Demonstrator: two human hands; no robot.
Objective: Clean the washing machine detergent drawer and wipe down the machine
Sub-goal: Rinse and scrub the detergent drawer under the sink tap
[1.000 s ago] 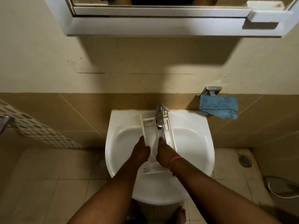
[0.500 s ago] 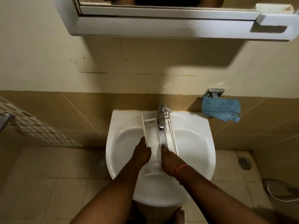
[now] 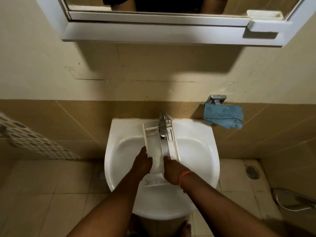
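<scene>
While water runs from the chrome tap (image 3: pixel 163 127) into the white sink (image 3: pixel 118 134), the detergent drawer (image 3: pixel 153 139) lies lengthwise over the basin, its far end propped under the spout and its near end low toward the person. Both hands hold it at about the middle of its length. The left hand (image 3: pixel 142 165) wraps the drawer's left wall, with its fingers curled over the rim and down into the compartment, so the fingertips are hidden inside. The right hand (image 3: pixel 171 171) closes on the right wall, its fingers tucked under and around that edge, and only the knuckles and back of the hand show. Between the 2 sets of fingers runs a pale, wet-looking channel of the drawer where the stream lands. Beyond the fingers, toward the wall, sit the drawer's divider and smaller compartments, touching or just under the tap. Nearer than the fingers, the front panel of the drawer pokes out below the left wrist.

An orange band (image 3: pixel 183 177) circles the right wrist, just behind that hand. Well off to the right of the right-hand fingers and farther back, a blue cloth (image 3: pixel 222 117) hangs from a metal wall fitting (image 3: pixel 216 99). Above the tap hangs a white-framed mirror cabinet (image 3: pixel 153 33). Far to the left of the left-hand fingers, a perforated white panel (image 3: pixel 34 141) slants along the tiled wall. 2 round floor drains (image 3: pixel 252 171) flank the sink on the tiled floor, and a bare foot (image 3: pixel 185 227) shows under the basin.
</scene>
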